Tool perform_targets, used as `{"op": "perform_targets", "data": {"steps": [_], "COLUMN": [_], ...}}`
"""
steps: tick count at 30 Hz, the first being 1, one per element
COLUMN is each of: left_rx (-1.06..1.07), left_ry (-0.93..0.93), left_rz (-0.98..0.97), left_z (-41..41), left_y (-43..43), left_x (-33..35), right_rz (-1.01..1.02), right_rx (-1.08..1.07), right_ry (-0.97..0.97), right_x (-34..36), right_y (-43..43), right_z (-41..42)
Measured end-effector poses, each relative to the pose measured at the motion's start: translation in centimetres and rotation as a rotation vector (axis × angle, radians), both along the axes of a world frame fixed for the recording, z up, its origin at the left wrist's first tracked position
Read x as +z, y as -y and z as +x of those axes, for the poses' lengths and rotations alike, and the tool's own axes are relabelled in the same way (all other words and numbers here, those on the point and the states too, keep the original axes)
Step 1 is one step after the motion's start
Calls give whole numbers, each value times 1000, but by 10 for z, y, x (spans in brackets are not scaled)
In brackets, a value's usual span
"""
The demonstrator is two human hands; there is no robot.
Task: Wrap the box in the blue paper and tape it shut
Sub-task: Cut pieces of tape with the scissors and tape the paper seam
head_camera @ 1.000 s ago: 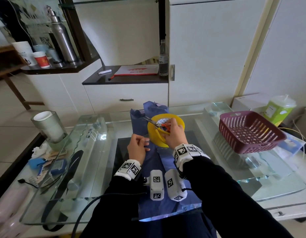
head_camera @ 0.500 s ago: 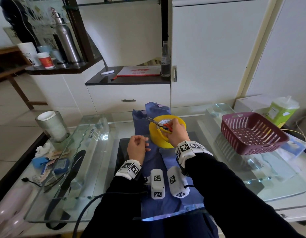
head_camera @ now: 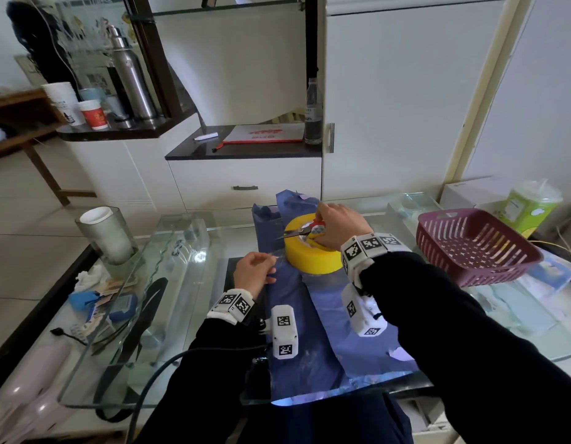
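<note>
The right hand (head_camera: pixel 337 224) grips red-handled scissors (head_camera: pixel 301 231) over the yellow tape roll (head_camera: pixel 309 257); the left hand (head_camera: pixel 253 274), at the roll's 8 o'clock, pinches a clear tape strip (head_camera: pixel 276 257). The roll sits on the blue paper (head_camera: pixel 313 318) on the glass table (head_camera: pixel 181 283).

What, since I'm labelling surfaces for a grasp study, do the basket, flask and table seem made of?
The basket looks like moulded plastic, matte maroon, with slotted walls. The flask is probably stainless steel: brushed silver with bright highlights. The table is clear glossy glass; things beneath show through, and its edges look greenish.
</note>
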State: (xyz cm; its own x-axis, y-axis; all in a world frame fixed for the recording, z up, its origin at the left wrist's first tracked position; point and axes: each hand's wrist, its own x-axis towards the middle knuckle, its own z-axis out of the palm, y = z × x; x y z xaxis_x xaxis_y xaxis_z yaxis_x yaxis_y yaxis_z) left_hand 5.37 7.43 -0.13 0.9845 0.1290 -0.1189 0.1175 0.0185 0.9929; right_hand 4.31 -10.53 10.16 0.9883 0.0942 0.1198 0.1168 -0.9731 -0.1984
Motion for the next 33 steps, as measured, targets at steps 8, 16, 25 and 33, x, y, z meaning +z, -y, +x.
{"op": "perform_targets", "data": {"steps": [8,16,25,33], "left_rx": [12,2,18,2], "left_ry": [13,108,171,191], "left_rz": [92,281,381,366], "left_z": [2,6,0,-1], "left_y": [6,10,11,17], "left_x": [-4,1,-4,-2], "right_rz": [-199,-399,-564,-595], "right_rx": [107,162,235,260], "right_ry": [25,58,43,-11], "right_x": [13,32,26,32], "right_y": [-2,-9,-37,-40], "right_z": [-2,3,24,30]}}
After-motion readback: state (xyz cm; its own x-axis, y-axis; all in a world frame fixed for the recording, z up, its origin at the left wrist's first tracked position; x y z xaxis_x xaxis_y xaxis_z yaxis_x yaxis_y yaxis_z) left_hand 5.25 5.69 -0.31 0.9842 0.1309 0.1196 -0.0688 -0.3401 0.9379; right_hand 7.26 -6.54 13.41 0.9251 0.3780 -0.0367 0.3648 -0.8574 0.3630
